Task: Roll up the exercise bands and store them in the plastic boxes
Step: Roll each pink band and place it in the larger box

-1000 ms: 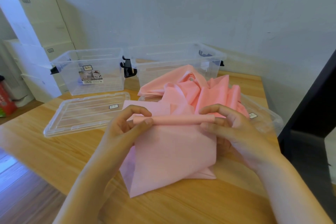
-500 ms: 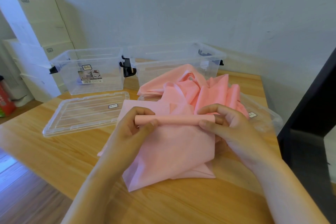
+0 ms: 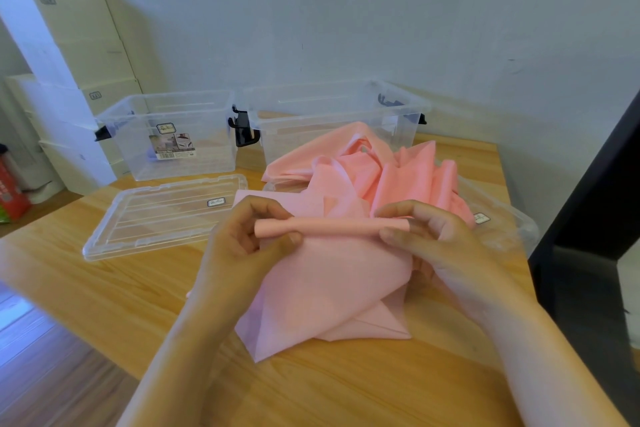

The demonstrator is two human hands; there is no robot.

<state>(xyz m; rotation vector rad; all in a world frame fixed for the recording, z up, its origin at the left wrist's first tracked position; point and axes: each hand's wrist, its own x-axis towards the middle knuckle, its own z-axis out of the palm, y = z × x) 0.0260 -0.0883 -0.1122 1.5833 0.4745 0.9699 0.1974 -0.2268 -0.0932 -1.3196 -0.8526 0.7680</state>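
Both hands are up over the wooden table (image 3: 104, 288), and between them is a pink band (image 3: 329, 288), its top edge wound into a tight roll (image 3: 332, 229). The left hand (image 3: 249, 243) pinches the roll's left end between thumb and curled fingers. The right hand (image 3: 440, 243) pinches the right end the same way. The unrolled part hangs down from the roll and spreads flat on the table in front of the person.

Behind the roll sits a rumpled pile of pink bands (image 3: 381, 170), partly resting on a clear lid (image 3: 502, 222) near the table's right edge. A second clear lid (image 3: 162, 215) lies flat to the left of the hands. At the back of the table two clear plastic boxes stand side by side, both open: the left box (image 3: 173, 135) with a label on its front, and the right box (image 3: 332, 114) just behind the pile.

The wall (image 3: 346, 10) behind is plain and pale. Stacked cardboard cartons (image 3: 79, 45) stand in the left corner, and wood-look floor (image 3: 41, 374) shows at lower left.
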